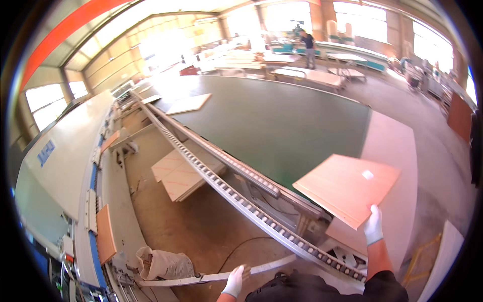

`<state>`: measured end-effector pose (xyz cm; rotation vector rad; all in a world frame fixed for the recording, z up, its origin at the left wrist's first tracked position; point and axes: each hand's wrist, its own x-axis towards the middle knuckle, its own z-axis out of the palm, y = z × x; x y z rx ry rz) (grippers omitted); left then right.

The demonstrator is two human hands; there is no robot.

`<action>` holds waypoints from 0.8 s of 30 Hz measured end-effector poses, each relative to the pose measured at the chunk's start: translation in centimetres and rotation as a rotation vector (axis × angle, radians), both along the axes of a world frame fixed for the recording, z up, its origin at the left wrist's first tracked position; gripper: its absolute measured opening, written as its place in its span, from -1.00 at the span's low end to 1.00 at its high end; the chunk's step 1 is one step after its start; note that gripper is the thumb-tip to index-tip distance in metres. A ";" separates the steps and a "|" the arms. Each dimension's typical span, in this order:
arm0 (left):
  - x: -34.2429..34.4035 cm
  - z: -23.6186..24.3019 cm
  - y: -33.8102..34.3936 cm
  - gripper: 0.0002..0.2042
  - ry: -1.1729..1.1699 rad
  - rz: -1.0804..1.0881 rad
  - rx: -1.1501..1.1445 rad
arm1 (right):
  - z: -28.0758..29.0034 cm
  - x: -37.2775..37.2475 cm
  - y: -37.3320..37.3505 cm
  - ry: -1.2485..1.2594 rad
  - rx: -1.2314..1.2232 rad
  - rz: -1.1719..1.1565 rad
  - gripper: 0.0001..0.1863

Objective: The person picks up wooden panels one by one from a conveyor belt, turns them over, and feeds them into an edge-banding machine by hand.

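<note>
The right hand [373, 226] grips the board [344, 189] by its corner; the left hand [235, 282] (loosely open, empty) could best steady it.

Windows [360, 22]: blown out white, daylight pouring in
Far wall [204, 34]: hazy with glare
Tabletop [297, 118]: pale sheen toward its far end
Board [344, 189]: brightly lit, its label [368, 174] washed out
Red beam [55, 43]: bowed by fisheye distortion, corners black

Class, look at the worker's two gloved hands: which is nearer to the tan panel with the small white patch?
Right. The right hand grips the tan panel beside its near corner; the left hand is apart from it, lower and to the left in the picture.
</note>
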<state>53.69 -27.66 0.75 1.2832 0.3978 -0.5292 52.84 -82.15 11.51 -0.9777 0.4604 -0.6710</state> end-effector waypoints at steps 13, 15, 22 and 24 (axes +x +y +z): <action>3.7 15.5 -10.3 -0.22 0.073 -0.115 -0.987 | 12.1 -9.0 15.3 0.044 -0.282 0.432 -0.61; 5.4 14.2 -8.9 -0.26 0.076 0.129 -0.956 | 11.6 -7.3 18.1 0.018 -0.362 0.559 -0.57; 3.4 9.9 2.9 -0.21 -0.193 0.636 -0.909 | 6.6 -1.4 26.6 0.206 -0.345 1.063 -0.63; 0.4 11.2 5.8 -0.25 -0.213 0.871 -0.752 | 2.8 -0.4 28.8 0.189 -0.347 1.140 -0.65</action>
